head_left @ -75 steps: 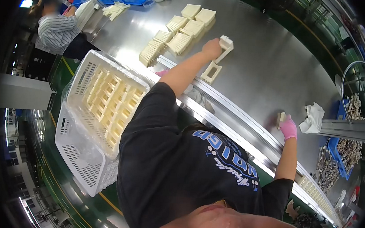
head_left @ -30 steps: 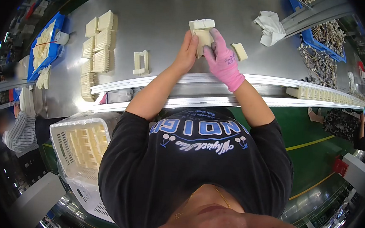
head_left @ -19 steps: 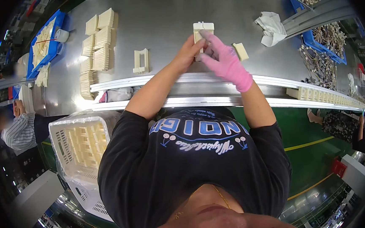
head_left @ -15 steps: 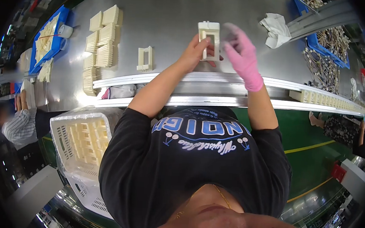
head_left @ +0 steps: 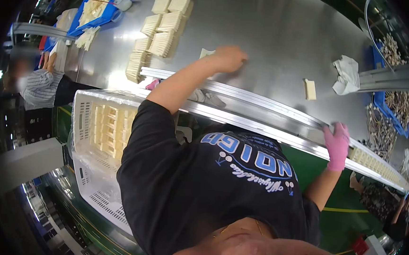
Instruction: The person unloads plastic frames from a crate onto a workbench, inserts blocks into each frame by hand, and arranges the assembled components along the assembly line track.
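My bare left hand (head_left: 229, 58) is over the metal table with its fingers curled downward, their tips hidden beneath it. A cream plastic part (head_left: 207, 54) lies just left of that hand, partly covered by the wrist. To the right, a small cream plastic block (head_left: 310, 89) lies on the table, touched by neither hand. My right hand (head_left: 337, 144), in a pink glove, is at the metal rail (head_left: 281, 113) along the table's near edge. Its thumb and fingers are apart, and nothing shows between them.
Stacks of cream parts (head_left: 163, 32) stand at left, near a blue bin (head_left: 100, 20). A white crate (head_left: 82, 119) of cream parts is below. At right are a white cloth (head_left: 346, 76), wire bundles (head_left: 379, 132) and a row of cream parts (head_left: 375, 165) along the rail.
My left hand has let go of the cream frame and moved left toward the other part. My gloved hand has moved down and right to the rail. The view has shifted and turned.
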Available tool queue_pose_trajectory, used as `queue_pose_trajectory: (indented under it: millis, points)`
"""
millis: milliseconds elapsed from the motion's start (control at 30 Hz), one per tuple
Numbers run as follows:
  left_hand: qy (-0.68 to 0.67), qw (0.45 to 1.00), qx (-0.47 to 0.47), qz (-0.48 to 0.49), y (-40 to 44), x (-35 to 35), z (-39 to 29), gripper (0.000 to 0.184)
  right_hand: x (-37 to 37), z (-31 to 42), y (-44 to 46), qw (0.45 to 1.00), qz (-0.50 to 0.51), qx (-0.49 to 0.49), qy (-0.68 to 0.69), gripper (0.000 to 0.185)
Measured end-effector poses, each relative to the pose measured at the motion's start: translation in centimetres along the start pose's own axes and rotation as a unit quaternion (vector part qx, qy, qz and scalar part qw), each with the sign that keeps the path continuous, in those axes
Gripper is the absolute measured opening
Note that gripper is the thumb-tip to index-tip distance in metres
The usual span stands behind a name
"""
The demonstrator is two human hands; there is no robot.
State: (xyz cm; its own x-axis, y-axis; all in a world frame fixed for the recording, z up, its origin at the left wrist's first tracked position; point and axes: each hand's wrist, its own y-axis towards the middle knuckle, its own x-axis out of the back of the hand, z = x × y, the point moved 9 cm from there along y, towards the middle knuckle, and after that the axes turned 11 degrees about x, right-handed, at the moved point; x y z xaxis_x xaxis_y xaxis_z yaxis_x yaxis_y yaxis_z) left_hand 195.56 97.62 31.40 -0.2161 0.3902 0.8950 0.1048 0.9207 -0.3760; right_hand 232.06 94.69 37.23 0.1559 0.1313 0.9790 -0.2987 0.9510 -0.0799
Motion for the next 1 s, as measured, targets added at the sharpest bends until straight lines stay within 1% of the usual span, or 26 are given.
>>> queue_pose_trajectory:
  millis: [33, 100, 133, 200, 233, 300, 333, 367, 433, 467, 533, 567, 633, 667, 733, 767, 833, 867, 933, 1000]
  points:
    - [0.039, 0.996, 0.073, 0.038, 0.1, -0.7, 2.7, 0.028, 0.1, -1.5, -0.2, 0.992, -0.013, -0.020, -0.121, 0.034]
    - [0.094, 0.986, 0.111, 0.080, 2.6, -5.2, 8.4, 0.028, 0.1, -2.0, 0.6, 0.990, -0.060, -0.011, -0.125, 0.036]
    - [0.119, 0.982, 0.088, 0.116, 3.6, -7.5, 9.4, 0.026, 0.0, -2.2, 1.0, 0.988, -0.085, -0.007, -0.128, 0.037]
    - [0.170, 0.967, 0.043, 0.185, 4.5, -11.0, 10.8, 0.024, -2.8, -1.8, 4.2, 0.993, -0.097, 0.064, -0.003, 0.039]
    - [0.120, 0.980, 0.032, 0.156, 4.9, -11.0, 10.7, 0.023, -3.9, -1.1, 6.1, 0.988, -0.102, 0.100, 0.058, 0.040]
    - [0.019, 0.995, 0.003, 0.095, 5.0, -10.2, 9.7, 0.021, -6.9, 0.6, 9.7, 0.995, 0.018, 0.067, 0.077, 0.043]
    - [0.021, 0.995, 0.032, 0.089, 4.8, -9.7, 9.3, 0.020, -8.2, 1.6, 11.1, 0.993, 0.084, 0.045, 0.062, 0.045]
    - [0.040, 0.996, 0.040, 0.066, 4.3, -8.8, 8.7, 0.020, -9.5, 2.4, 12.1, 0.987, 0.149, 0.023, 0.047, 0.047]
    - [0.079, 0.995, 0.057, 0.022, 3.4, -7.2, 8.0, 0.018, -11.2, 3.8, 13.5, 0.982, 0.178, 0.059, -0.024, 0.047]
    - [0.100, 0.994, 0.038, -0.011, 3.6, -7.0, 8.1, 0.018, -12.1, 4.2, 13.9, 0.977, 0.193, 0.075, -0.060, 0.048]
    - [0.143, 0.987, -0.003, -0.074, 3.9, -7.3, 8.1, 0.018, -12.4, 4.3, 14.0, 0.977, 0.179, 0.054, -0.101, 0.045]
    - [0.093, 0.993, 0.016, -0.072, 3.8, -6.8, 7.9, 0.018, -12.6, 4.0, 14.0, 0.977, 0.173, 0.042, -0.120, 0.044]
    - [-0.006, 0.996, 0.055, -0.065, 3.0, -4.9, 7.0, 0.017, -12.7, 3.4, 14.0, 0.982, 0.144, 0.041, -0.113, 0.045]
    - [-0.041, 0.993, 0.070, -0.083, 3.0, -3.8, 6.7, 0.017, -12.6, 3.0, 14.1, 0.985, 0.130, 0.040, -0.110, 0.045]
    - [-0.112, 0.981, 0.101, -0.119, 2.9, -1.8, 6.2, 0.018, -13.6, 2.1, 14.5, 0.980, 0.175, 0.030, -0.094, 0.046]
    - [-0.202, 0.963, 0.109, -0.140, 2.6, -0.8, 5.9, 0.019, -14.2, 1.8, 14.7, 0.976, 0.199, 0.025, -0.085, 0.047]
    - [-0.377, 0.902, 0.121, -0.173, 2.0, 0.5, 5.1, 0.024, -12.9, 2.2, 15.0, 0.990, 0.130, 0.022, -0.049, 0.047]
    - [-0.423, 0.886, 0.119, -0.152, 2.3, 0.5, 4.4, 0.025, -12.1, 2.0, 14.8, 0.995, 0.096, 0.015, -0.033, 0.047]
    - [-0.512, 0.846, 0.109, -0.099, 3.2, 0.1, 2.7, 0.028, -9.2, 3.2, 14.3, 0.998, -0.033, 0.045, 0.029, 0.040]
    - [-0.596, 0.796, 0.090, -0.061, 2.5, -0.1, -0.4, 0.032, -7.3, 6.2, 13.9, 0.976, -0.016, 0.156, 0.154, 0.030]
